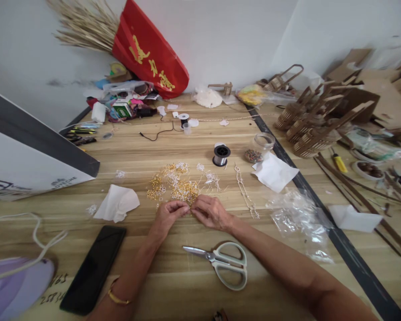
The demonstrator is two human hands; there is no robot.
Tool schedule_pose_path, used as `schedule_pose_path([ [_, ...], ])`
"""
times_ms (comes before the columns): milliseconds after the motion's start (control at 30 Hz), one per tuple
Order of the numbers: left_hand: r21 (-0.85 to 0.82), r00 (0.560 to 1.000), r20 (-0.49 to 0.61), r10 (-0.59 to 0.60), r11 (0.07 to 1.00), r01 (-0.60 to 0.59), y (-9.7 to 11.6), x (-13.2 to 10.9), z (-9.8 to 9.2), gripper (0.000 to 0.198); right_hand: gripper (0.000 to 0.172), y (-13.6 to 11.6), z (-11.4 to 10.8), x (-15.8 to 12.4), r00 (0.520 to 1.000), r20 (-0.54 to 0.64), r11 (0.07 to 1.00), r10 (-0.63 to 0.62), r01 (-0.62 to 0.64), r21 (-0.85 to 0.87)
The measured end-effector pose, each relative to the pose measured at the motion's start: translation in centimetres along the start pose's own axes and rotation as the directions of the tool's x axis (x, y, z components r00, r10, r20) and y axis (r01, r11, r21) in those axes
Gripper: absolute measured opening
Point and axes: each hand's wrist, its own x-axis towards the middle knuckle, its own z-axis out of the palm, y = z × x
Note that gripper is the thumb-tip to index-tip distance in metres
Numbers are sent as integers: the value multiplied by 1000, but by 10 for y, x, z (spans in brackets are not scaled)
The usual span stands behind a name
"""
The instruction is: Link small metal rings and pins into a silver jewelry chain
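My left hand [167, 213] and my right hand [211, 212] meet fingertip to fingertip on the wooden table [173, 147], both pinched on a tiny part too small to name. They rest at the near edge of a pile of small gold and silver jewellery findings [173, 183]. A short beaded chain [245, 192] lies to the right of my right hand. White-handled scissors [222, 262] lie between my forearms, blades pointing left. A spool of clear thread [221, 154] stands beyond the pile.
A black phone [95, 267] and crumpled tissue [117, 203] lie at left, a white box [26, 156] further left. Clear plastic bags [299, 218], white paper [274, 171] and a bead jar [262, 145] sit at right. Wooden baskets [312, 125] and a red bag [150, 58] stand behind.
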Motion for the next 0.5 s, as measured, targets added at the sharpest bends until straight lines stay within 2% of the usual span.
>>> schedule_pose_path([
  [200, -2, 1000, 4, -20, 1000, 20, 3, -1, 2, 17, 8, 1, 1, 0, 1000, -2, 1000, -6, 6, 15],
  [500, 37, 999, 3, 45, 998, -45, 12, -3, 0, 16, 8, -3, -2, 2, 1000, -16, 998, 3, -2, 64],
])
